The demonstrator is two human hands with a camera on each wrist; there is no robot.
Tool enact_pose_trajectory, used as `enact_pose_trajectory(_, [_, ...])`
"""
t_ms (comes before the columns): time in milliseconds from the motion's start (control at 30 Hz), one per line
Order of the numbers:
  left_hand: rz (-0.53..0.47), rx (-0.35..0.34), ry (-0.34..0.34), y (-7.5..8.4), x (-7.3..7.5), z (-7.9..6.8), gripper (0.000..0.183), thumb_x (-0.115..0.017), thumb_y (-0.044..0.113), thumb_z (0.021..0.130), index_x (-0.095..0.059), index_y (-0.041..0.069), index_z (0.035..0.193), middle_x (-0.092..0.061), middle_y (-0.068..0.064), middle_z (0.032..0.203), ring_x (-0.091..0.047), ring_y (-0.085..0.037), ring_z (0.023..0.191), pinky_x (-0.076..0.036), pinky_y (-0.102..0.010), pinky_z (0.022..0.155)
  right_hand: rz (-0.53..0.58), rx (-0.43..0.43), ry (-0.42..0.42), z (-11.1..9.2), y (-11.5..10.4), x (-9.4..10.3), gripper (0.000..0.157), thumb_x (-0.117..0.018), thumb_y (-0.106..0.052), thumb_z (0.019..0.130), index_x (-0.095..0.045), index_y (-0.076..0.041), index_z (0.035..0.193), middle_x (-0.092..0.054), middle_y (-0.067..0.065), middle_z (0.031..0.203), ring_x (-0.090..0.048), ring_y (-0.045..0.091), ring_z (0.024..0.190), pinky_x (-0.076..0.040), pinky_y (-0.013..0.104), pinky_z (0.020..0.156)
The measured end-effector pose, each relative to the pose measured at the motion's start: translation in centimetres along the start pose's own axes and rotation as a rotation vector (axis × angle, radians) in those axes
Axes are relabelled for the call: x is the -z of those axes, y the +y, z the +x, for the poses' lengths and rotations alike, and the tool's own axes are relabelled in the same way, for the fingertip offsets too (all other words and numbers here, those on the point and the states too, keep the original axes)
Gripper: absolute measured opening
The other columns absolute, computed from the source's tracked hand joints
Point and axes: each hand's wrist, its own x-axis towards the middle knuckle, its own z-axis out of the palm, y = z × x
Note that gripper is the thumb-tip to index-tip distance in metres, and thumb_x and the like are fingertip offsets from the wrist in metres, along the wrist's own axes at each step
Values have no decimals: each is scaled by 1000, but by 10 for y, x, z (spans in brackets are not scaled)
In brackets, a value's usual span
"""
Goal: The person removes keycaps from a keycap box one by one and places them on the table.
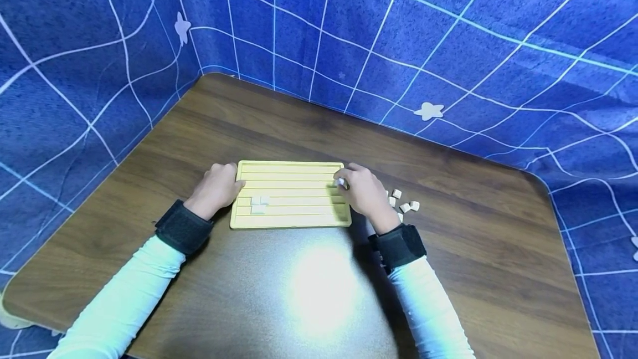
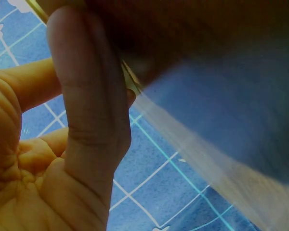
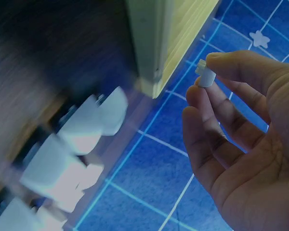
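A pale yellow tray (image 1: 291,226) with raised ridges running lengthwise lies on the table. At its left edge my left hand (image 1: 211,190) grips it, thumb over the rim. In the left wrist view, the fingers (image 2: 94,96) hide most of the tray. Between thumb and fingertips, my right hand (image 1: 366,194) pinches a small white block (image 3: 207,77) with a short stub on one side, over the tray's right end. A few white blocks (image 1: 258,209) sit together between the ridges at the tray's lower left.
Several loose white blocks (image 1: 405,208) lie on the table just right of the tray, partly behind my right hand; they appear large in the right wrist view. The brown wooden table (image 1: 473,237) meets a blue curtain (image 1: 299,26) with white grid lines at the back and sides.
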Motion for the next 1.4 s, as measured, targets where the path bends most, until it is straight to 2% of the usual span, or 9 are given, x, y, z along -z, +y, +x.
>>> enact_pose_trajectory(133, [-7,2,7,-1,0,0,31,-55,15,91,-56,-14,103,-60,-40,99,-58,-51,88,-51,-61,73,3,-31,-5,-6,10,2,17,-69,-5,78,-71,-8,94,-63,10,86,-57,18,67,-55,41,57])
enact_pose_trajectory(333, [0,6,4,-2,-1,0,32,-55,16,92,-55,-14,104,-60,-39,99,-59,-49,87,-51,-59,72,22,-74,20,-13,25,4,18,-70,-4,76,-73,-9,93,-65,10,86,-61,20,72,-56,43,60])
enact_pose_trajectory(567, [5,0,-8,-1,-3,-1,31,-55,15,91,-55,-14,104,-61,-38,96,-60,-45,83,-52,-57,69,6,-144,-13,-22,39,-1,19,-71,-6,77,-73,-10,95,-66,10,88,-62,21,75,-56,45,62])
enact_pose_trajectory(833, [7,3,-9,-1,-3,-2,30,-55,14,91,-55,-14,102,-61,-37,94,-60,-44,82,-52,-57,69,-10,-181,6,-28,46,-2,14,-69,-6,78,-72,-9,92,-68,12,91,-65,28,79,-56,52,61])
enact_pose_trajectory(1167, [4,4,9,0,-1,-2,29,-56,14,91,-56,-13,101,-61,-38,95,-60,-49,85,-51,-59,70,-25,-237,-61,-27,48,0,15,-67,-6,79,-71,-11,93,-67,8,93,-66,29,81,-55,53,62])
enact_pose_trajectory(1400, [11,-3,12,1,-1,-1,28,-57,13,91,-56,-13,99,-62,-38,93,-60,-47,83,-52,-57,69,-27,-238,-66,-27,49,0,16,-67,-7,79,-71,-11,94,-67,8,94,-66,29,82,-55,54,62])
